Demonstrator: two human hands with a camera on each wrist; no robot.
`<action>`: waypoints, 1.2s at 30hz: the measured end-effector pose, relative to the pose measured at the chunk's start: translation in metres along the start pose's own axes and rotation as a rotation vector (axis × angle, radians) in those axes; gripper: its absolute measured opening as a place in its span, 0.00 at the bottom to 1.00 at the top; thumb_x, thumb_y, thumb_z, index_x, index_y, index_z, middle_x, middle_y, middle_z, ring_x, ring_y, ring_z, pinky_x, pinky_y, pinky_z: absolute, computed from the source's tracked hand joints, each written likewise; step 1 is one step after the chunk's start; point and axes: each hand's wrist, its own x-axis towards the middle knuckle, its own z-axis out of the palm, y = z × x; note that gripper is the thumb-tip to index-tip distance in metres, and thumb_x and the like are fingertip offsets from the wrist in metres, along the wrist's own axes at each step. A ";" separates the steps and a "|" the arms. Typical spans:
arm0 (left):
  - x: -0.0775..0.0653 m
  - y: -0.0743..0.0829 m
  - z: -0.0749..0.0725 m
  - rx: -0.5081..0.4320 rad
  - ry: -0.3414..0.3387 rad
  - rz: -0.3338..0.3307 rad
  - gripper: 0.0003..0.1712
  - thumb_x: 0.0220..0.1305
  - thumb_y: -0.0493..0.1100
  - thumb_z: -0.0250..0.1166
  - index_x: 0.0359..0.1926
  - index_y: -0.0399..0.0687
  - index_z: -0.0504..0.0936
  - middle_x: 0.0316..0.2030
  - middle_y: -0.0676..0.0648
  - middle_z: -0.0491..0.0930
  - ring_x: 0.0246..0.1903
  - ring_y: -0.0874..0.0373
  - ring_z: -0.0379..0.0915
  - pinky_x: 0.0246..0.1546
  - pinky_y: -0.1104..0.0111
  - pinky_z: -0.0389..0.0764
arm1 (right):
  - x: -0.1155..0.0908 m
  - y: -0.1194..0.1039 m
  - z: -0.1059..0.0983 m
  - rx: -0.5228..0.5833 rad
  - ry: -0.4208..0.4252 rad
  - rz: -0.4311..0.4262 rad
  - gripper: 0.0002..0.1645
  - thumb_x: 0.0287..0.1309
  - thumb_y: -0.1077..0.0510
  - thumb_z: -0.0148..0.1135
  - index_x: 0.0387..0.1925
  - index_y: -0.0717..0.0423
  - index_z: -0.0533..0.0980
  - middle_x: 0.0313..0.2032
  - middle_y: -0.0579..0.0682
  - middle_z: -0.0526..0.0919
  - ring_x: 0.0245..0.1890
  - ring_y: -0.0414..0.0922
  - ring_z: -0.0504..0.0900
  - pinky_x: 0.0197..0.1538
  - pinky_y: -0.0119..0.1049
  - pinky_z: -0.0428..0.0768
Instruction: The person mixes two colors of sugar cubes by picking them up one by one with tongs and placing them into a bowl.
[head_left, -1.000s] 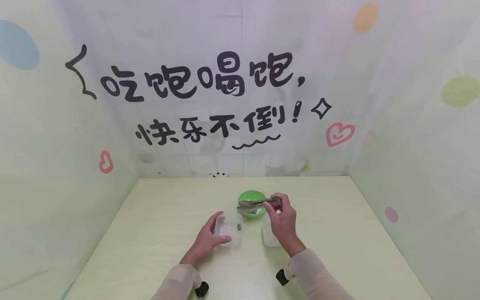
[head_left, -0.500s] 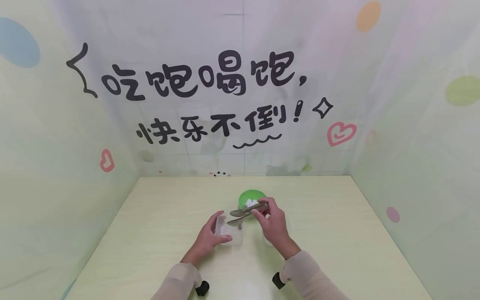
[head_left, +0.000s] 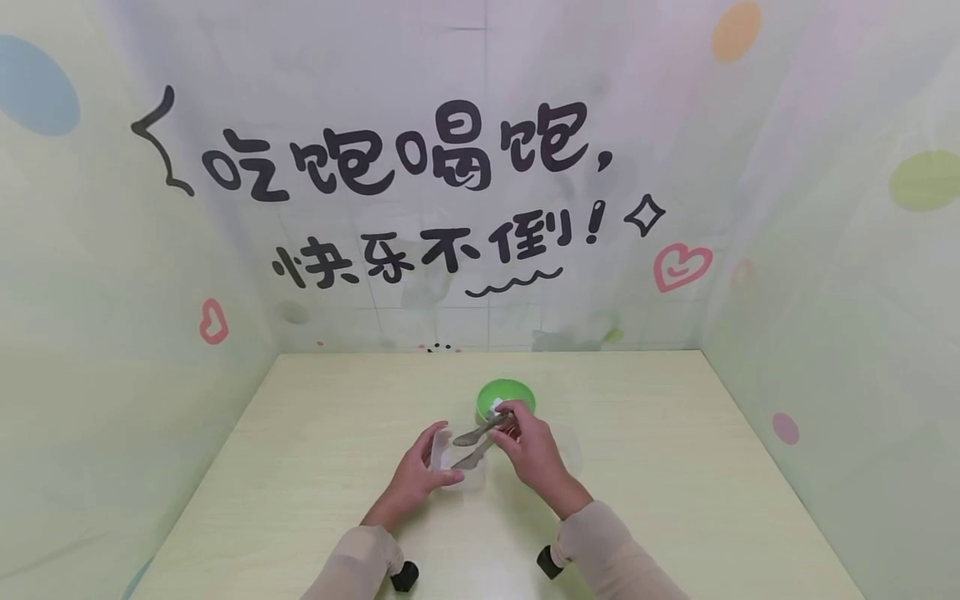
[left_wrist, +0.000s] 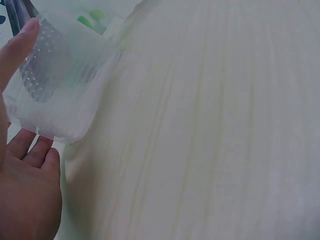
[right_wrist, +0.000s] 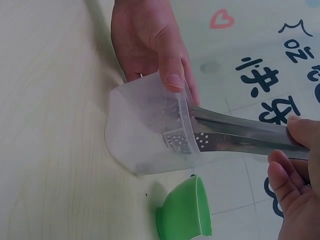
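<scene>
My left hand (head_left: 414,473) holds a translucent plastic box (right_wrist: 142,120), thumb at the near side and fingers round the far side. The box leans with its opening toward my right hand. Metal tongs (right_wrist: 245,132) with perforated ends are pinched in my right hand (head_left: 536,457). Their tips reach inside the box and stand slightly apart. Whether anything lies between the tips cannot be made out. Just behind the hands is a green bowl (head_left: 517,390) with white pieces (head_left: 496,406) in it, partly covered by my right hand.
A second translucent box (head_left: 572,450) stands on the right, mostly behind my right hand. The pale wooden table (head_left: 315,417) is enclosed by printed cloth walls (head_left: 810,275) at the back and sides.
The tongs have come from over the green bowl, left and down into the box, and their ends have parted. A small dark piece seen earlier in the box is now hidden. The left hand stays put.
</scene>
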 end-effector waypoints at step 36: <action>0.002 0.000 -0.001 0.011 -0.012 -0.022 0.54 0.49 0.43 0.80 0.74 0.54 0.60 0.75 0.36 0.59 0.76 0.40 0.52 0.76 0.49 0.58 | 0.007 -0.018 0.011 -0.257 -0.074 0.020 0.13 0.65 0.57 0.64 0.47 0.52 0.72 0.37 0.47 0.80 0.37 0.40 0.77 0.38 0.31 0.82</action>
